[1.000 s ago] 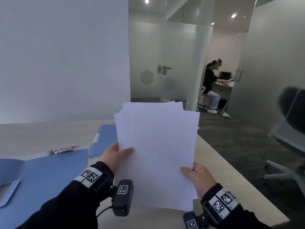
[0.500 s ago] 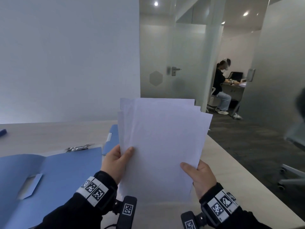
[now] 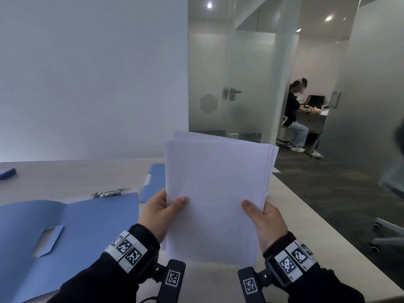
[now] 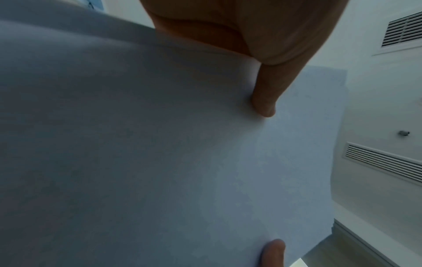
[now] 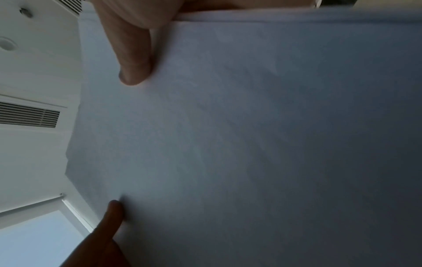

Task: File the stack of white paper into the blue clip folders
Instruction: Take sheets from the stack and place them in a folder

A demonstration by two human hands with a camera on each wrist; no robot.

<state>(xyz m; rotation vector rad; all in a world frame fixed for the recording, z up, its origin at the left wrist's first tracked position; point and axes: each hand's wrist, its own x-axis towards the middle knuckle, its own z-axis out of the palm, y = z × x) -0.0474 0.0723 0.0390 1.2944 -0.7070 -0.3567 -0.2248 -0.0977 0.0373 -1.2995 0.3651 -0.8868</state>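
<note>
A stack of white paper (image 3: 216,193) stands upright with its bottom edge on the table, held between both hands. My left hand (image 3: 159,212) grips its left edge, thumb on the front sheet. My right hand (image 3: 265,219) grips the right edge the same way. The paper (image 4: 160,144) fills the left wrist view, and the same stack (image 5: 251,144) fills the right wrist view. An open blue clip folder (image 3: 72,232) lies flat to the left, its metal clip (image 3: 109,193) at the top. A second blue folder (image 3: 154,182) lies behind the paper, partly hidden.
The pale wooden table (image 3: 65,176) ends at a right edge beside my right hand. A small blue object (image 3: 7,173) sits far left. Beyond are a glass partition with a door, dark carpet, an office chair (image 3: 391,228) and a seated person (image 3: 295,114) in the back room.
The fanned sheets have been squared into a neater stack and stood upright on the table. My view has turned slightly left, showing more of the open folder.
</note>
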